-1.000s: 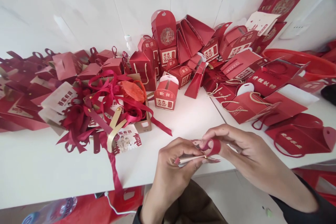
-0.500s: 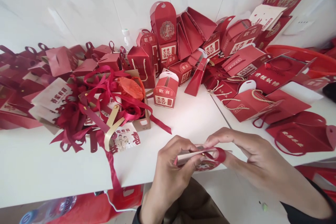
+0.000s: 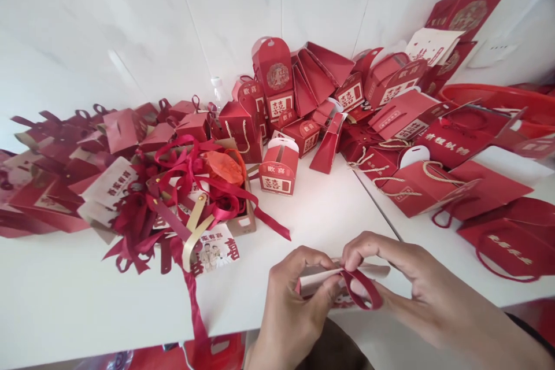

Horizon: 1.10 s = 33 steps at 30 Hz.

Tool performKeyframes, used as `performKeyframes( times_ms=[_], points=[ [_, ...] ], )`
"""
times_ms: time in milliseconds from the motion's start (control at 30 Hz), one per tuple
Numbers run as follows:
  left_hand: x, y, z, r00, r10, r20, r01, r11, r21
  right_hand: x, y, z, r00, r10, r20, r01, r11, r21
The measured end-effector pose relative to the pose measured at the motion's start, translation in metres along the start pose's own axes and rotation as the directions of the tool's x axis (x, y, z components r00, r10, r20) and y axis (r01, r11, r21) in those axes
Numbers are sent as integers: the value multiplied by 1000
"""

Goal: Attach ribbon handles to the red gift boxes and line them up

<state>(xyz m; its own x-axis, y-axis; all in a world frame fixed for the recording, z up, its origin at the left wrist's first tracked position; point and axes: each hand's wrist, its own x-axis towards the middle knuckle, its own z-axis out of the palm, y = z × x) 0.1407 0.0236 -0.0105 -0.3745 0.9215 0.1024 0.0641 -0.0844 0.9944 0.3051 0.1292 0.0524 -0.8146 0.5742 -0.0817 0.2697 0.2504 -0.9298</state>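
Note:
Close to the table's front edge, both hands are closed around a small white-and-red paper gift box [image 3: 319,283]. My left hand [image 3: 295,303] pinches the box's upper edge from the left, thumb nearest me. A dark red strap [image 3: 373,296] curls into a loop at the box's top. My right hand [image 3: 401,277] grips this strap by its base, fingers on the far side and thumb inside the loop. Much of the box is hidden behind my fingers. Beyond the hands, an upright red gift box [image 3: 278,167] stands on the white table [image 3: 143,312].
To the left a cardboard box [image 3: 243,224] overflows with red ribbons [image 3: 173,208] and printed cards [image 3: 217,250]. Red gift boxes crowd the wall side. On the right lie red bags with rope handles [image 3: 429,185], near a red basin [image 3: 481,92].
The view has tilted up, so things sit lower in the picture. The strap's loop now hangs lower and stands out more from the box. Both hands keep hold.

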Motion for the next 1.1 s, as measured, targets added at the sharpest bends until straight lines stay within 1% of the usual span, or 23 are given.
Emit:
performKeyframes(
  times_ms=[133,267,400,500,633,800,867,967,1100],
  points=[
    [2,2,2,998,-46,-33,46,999,-16,1,1,1,999,31,10,-32,997,76],
    [0,2,5,991,-126,-53,121,989,-82,0,5,1,999,49,24,-50,996,77],
    [0,4,8,990,-123,-67,116,988,-102,-1,8,3,998,60,-1,-60,996,70],
    [1,4,9,988,-133,-76,125,988,-95,1,9,4,999,41,-8,-40,994,105],
    [1,3,9,992,-104,-71,100,993,-64,3,8,4,1000,14,-17,-12,990,141],
    [1,0,8,993,-111,-37,110,994,-27,3,8,2,1000,15,5,-16,994,107],
    [2,1,7,997,-70,-20,70,997,16,3,9,1,1000,2,5,-3,994,108],
    [2,4,4,1000,6,0,-6,997,74,3,9,0,999,-51,-16,52,991,121],
    [1,6,3,1000,5,23,-7,998,58,-1,10,-1,997,-68,-35,72,990,122]
  ],
)
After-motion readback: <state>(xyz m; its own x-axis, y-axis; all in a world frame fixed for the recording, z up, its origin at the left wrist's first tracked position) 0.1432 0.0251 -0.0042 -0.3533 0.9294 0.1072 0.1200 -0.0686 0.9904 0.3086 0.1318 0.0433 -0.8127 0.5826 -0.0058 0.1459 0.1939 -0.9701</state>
